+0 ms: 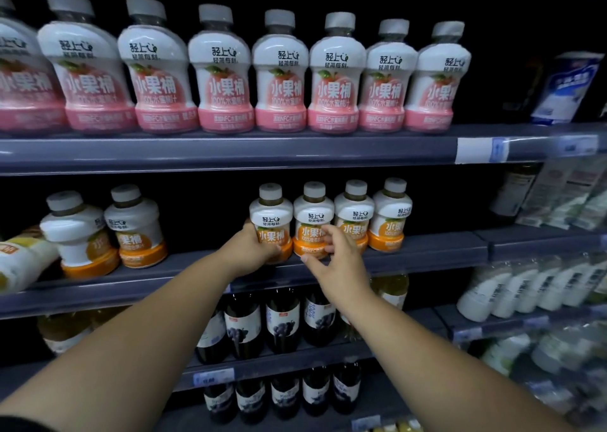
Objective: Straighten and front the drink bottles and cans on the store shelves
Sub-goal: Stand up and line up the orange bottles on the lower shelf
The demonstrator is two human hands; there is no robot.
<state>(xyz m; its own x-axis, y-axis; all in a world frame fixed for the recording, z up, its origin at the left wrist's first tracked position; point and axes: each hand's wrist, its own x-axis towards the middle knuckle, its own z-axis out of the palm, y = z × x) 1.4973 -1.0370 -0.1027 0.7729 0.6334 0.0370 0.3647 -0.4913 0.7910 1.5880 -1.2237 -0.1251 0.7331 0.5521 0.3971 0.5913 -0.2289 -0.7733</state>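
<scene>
Several white-and-orange juice bottles stand in a row at the front of the middle shelf (427,251). My left hand (249,251) grips the leftmost bottle of that row (271,218) around its lower body. My right hand (338,254) is at the second bottle (312,218), its fingers loosely spread and its fingertips touching the orange base. Two more orange bottles (374,215) stand to the right, labels forward. At the left of this shelf stand two orange bottles (108,228), turned partly sideways.
A row of pink-and-white bottles (279,77) lines the top shelf. Dark grape juice bottles (282,320) fill the lower shelves. There is a gap on the middle shelf between the two orange groups. A yellowish bottle (23,261) lies at the far left. Cartons and pale bottles (525,290) sit at right.
</scene>
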